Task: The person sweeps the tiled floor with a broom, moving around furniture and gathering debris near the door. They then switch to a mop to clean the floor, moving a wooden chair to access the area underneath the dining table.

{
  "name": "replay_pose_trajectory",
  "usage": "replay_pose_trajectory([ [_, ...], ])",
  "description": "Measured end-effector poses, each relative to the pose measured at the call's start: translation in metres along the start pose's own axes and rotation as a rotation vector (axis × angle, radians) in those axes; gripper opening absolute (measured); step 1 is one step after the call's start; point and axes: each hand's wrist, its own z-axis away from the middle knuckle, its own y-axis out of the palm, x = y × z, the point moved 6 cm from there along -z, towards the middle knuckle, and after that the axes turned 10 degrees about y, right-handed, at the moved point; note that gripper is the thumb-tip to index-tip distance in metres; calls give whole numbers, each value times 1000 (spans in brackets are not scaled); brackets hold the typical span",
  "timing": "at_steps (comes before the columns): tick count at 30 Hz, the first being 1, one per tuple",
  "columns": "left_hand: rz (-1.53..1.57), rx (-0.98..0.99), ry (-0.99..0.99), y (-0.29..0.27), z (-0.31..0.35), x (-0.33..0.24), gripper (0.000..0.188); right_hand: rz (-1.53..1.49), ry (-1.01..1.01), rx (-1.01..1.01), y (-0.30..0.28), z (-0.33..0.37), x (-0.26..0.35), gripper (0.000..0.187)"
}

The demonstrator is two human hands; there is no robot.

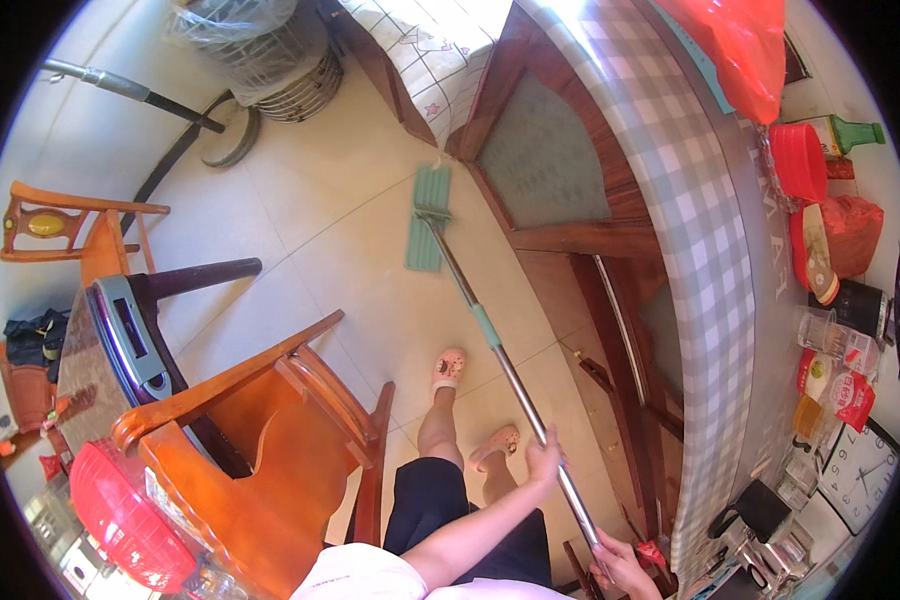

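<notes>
Both hands grip the metal mop handle (515, 375): the left hand (544, 458) is closed around it partway up, the right hand (620, 565) clamped on it lower, nearer the body. The green mop head (428, 218) lies flat on the tiled floor (340, 210), well ahead of the hands, beside the wooden cabinet (560, 190).

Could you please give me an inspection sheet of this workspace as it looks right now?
Surface: pale tiled floor.
Job's things: flat mop, green head on the floor, metal handle slanting up.
Clutter: wooden chair at left; checked-cloth table at right with red bowls, bottle, clock.
Grippers: left hand and right hand both grip the handle.
Cables: nothing seen.
Surroundings: wooden cabinet, wire basket.
</notes>
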Motion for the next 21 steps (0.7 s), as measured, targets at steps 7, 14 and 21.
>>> replay_pose_trajectory([
  [7, -105, -64, 298, -30, -121, -146, 40, 258, -294, 99, 85, -78, 124, 46],
  [14, -309, -69, 407, -54, -260, -292, 36, 145, -407, 310, 198, -143, 248, 40],
  [21, -586, -197, 455, -71, -264, -277, 33, -83, -294, 386, 198, -192, 202, 43],
])
